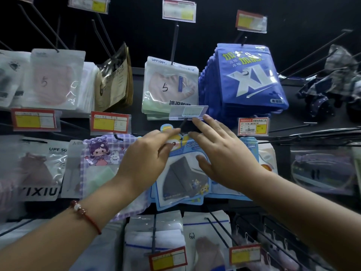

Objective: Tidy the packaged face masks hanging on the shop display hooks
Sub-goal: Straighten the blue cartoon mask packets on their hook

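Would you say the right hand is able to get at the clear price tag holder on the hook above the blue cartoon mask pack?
Probably yes. The right hand is open, its fingertips just below the clear price tag holder, and nothing lies between them.

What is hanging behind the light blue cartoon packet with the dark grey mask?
Behind the light blue cartoon packet hang more light blue packets, edges showing to its right. The right hand covers most of them; their number is unclear.

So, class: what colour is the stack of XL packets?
Blue with white lettering, seen in the head view.
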`<state>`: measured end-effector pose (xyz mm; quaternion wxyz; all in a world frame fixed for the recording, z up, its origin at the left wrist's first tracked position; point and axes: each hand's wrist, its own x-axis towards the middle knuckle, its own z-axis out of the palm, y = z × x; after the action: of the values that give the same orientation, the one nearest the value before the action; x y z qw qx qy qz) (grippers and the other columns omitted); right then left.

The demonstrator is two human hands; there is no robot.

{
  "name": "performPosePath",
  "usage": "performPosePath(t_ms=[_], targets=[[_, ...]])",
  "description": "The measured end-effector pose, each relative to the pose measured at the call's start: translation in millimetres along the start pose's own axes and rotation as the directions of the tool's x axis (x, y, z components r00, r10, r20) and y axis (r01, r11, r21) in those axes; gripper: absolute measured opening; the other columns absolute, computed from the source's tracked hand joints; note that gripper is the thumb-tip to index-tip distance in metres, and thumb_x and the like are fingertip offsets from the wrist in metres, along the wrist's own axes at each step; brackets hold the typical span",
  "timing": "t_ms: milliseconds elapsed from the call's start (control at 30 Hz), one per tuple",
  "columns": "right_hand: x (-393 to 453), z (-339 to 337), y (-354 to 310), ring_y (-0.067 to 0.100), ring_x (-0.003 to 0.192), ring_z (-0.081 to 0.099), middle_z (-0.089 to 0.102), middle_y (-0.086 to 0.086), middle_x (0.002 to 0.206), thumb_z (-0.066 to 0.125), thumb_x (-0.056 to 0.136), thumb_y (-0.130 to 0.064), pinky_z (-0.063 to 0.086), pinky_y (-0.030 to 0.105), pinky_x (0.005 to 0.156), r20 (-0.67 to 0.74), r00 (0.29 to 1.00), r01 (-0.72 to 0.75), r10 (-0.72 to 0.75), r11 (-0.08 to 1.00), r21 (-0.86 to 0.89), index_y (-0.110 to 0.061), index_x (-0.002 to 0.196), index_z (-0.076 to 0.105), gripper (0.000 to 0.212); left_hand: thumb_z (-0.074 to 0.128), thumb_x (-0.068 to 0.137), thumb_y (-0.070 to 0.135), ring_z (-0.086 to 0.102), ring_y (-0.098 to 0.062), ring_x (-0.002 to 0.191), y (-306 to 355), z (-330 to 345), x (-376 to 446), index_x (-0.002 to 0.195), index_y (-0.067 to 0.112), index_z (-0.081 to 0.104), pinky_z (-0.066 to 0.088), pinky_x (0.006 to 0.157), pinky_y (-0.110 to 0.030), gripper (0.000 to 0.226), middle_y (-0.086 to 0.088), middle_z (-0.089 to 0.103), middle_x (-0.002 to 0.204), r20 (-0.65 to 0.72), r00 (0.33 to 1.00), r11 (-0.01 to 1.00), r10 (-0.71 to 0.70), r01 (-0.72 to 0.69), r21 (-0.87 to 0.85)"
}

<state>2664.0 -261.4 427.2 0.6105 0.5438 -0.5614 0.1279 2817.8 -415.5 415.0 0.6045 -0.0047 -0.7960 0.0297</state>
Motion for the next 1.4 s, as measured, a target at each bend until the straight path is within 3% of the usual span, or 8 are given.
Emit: performPosePath(t_ms=[300, 500, 767, 1033, 1133, 1200, 1267, 1400], targets=[[2, -3, -4, 0.037, 0.141, 0.036, 0.042, 0.018, 0.150, 0.069, 0.080, -0.024, 0.027, 0.045, 0.115, 0.042, 0.999, -0.022, 0.021, 0.999, 0.031, -0.009, 0.128, 0.059, 0.051, 0.056, 0.100, 0.012, 0.053, 0.007, 0.076, -3, 9, 16, 0.126, 0.029, 0.069, 0.036, 0.063, -0.005, 0.034, 0.019, 0.048, 0.078, -0.030, 0.997, 0.996, -0.070, 0.069, -0.053], [0, -3, -4, 0.038, 0.142, 0.034, 0.040, 0.018, 0.151, 0.071, 0.078, -0.021, 0.029, 0.049, 0.114, 0.080, 0.996, -0.028, 0.024, 0.999, 0.043, -0.010, 0.128, 0.058, 0.052, 0.049, 0.100, 0.022, 0.061, -0.023, 0.078, -11, 17, 17, 0.129, 0.035, 0.064, 0.053, 0.061, -0.041, 0.035, 0.001, 0.059, 0.092, 0.036, 0.999, 0.992, 0.013, -0.018, 0.128], [0, -3, -10, 0.039, 0.141, 0.035, 0.036, 0.021, 0.153, 0.071, 0.078, -0.022, 0.029, 0.050, 0.114, 0.124, 0.991, -0.053, 0.047, 0.997, 0.048, -0.010, 0.127, 0.059, 0.052, 0.052, 0.100, 0.020, 0.062, -0.021, 0.095, -9, 22, 21, 0.133, 0.036, 0.061, 0.054, 0.073, -0.039, 0.038, 0.001, 0.064, 0.107, 0.033, 0.997, 0.984, -0.065, 0.059, 0.166], [-11, -1, -22, 0.035, 0.144, 0.030, 0.043, 0.017, 0.149, 0.073, 0.080, -0.029, 0.011, 0.042, 0.114, 0.278, 0.952, -0.130, 0.124, 0.992, 0.002, -0.014, 0.140, 0.050, 0.065, 0.075, 0.084, 0.011, 0.053, -0.032, 0.072, -33, 44, 8, 0.129, 0.025, 0.066, 0.043, 0.062, -0.041, 0.048, -0.010, 0.054, 0.083, 0.018, 0.998, 0.859, 0.062, -0.063, 0.507], [-18, -1, -22, 0.024, 0.152, 0.000, 0.009, 0.007, 0.164, 0.059, 0.093, -0.037, -0.009, 0.031, 0.114, 0.342, 0.929, -0.180, 0.143, 0.981, 0.076, -0.023, 0.153, 0.027, 0.070, 0.077, 0.079, 0.009, 0.052, -0.034, 0.081, -34, 51, 3, 0.133, 0.024, 0.063, 0.043, 0.069, -0.044, 0.058, -0.014, 0.054, 0.095, 0.012, 0.999, 0.825, 0.043, -0.042, 0.564], [-26, -3, -21, 0.018, 0.150, -0.011, -0.008, 0.000, 0.165, 0.052, 0.096, -0.039, -0.012, 0.029, 0.114, 0.422, 0.888, -0.249, 0.184, 0.963, 0.104, -0.027, 0.156, 0.015, 0.071, 0.075, 0.081, 0.018, 0.052, -0.039, 0.102, -31, 53, -5, 0.135, 0.023, 0.060, 0.044, 0.084, -0.051, 0.056, -0.020, 0.053, 0.120, 0.005, 1.000, 0.824, -0.006, 0.002, 0.567], [-38, -4, -20, 0.016, 0.150, -0.012, -0.009, -0.002, 0.165, 0.052, 0.096, -0.040, -0.010, 0.030, 0.116, 0.475, 0.848, -0.327, 0.234, 0.937, 0.122, -0.029, 0.155, 0.013, 0.072, 0.069, 0.086, 0.030, 0.043, -0.042, 0.126, -23, 54, -17, 0.137, 0.022, 0.058, 0.036, 0.100, -0.056, 0.053, -0.021, 0.041, 0.144, 0.001, 0.999, 0.830, -0.048, 0.040, 0.557], [-69, -10, -17, 0.016, 0.151, -0.007, -0.004, -0.004, 0.165, 0.055, 0.095, -0.041, -0.007, 0.029, 0.115, 0.571, 0.764, -0.429, 0.301, 0.898, 0.101, -0.031, 0.155, 0.010, 0.076, 0.060, 0.089, 0.034, 0.037, -0.043, 0.135, 6, 62, -49, 0.138, 0.018, 0.056, 0.029, 0.109, -0.059, 0.052, -0.022, 0.040, 0.149, 0.041, 0.998, 0.860, 0.049, -0.063, 0.507]])
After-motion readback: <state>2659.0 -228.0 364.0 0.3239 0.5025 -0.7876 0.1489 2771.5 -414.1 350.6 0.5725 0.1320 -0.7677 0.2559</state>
